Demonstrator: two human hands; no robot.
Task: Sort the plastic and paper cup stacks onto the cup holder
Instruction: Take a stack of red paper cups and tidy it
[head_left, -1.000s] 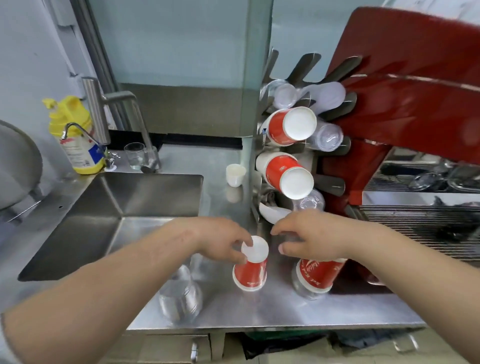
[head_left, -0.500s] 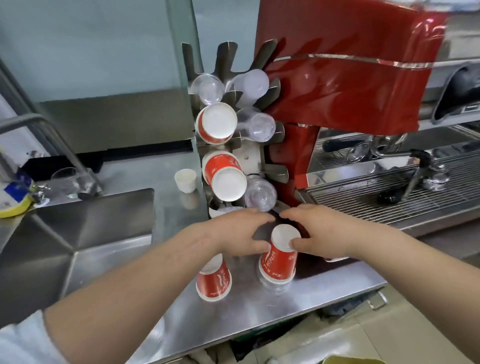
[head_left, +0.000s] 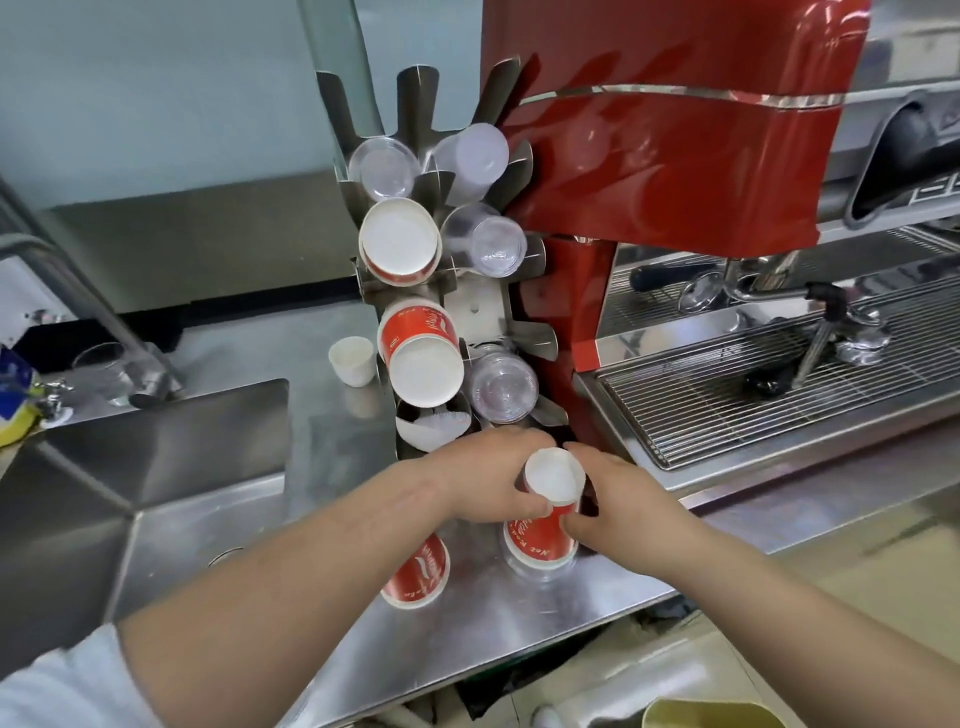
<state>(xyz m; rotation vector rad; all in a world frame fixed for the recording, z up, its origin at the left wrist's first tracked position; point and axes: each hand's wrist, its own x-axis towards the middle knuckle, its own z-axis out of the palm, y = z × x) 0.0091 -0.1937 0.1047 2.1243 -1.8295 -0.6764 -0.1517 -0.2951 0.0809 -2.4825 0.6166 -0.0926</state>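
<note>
Red paper cup stack (head_left: 545, 512): red wall with white lettering, white base facing up; it stands upside down on the steel tabletop (head_left: 519, 618), nested over a clear plastic cup whose rim shows at the bottom, just in front of the cup holder (head_left: 470, 312).
Left hand (head_left: 488, 480): its fingers curl round the left side of the stack near the top, thumb on the red wall.
Right hand (head_left: 621, 499): its fingers grip the right side of the same stack, thumb low on the wall.
Second red cup stack (head_left: 418, 577): also upside down on the tabletop, just left of the held one and partly hidden under the left forearm.
Cup holder: a metal rack with angled prongs standing against the red espresso machine (head_left: 665, 156); two red paper stacks (head_left: 415, 338) lie in its left column, white bases outward, and clear plastic stacks (head_left: 485, 244) fill the right column and top left slot.
Small white cup (head_left: 353, 359): upright on the tabletop, left of the holder.
Sink (head_left: 156, 467): at the left, set into the same surface.
</note>
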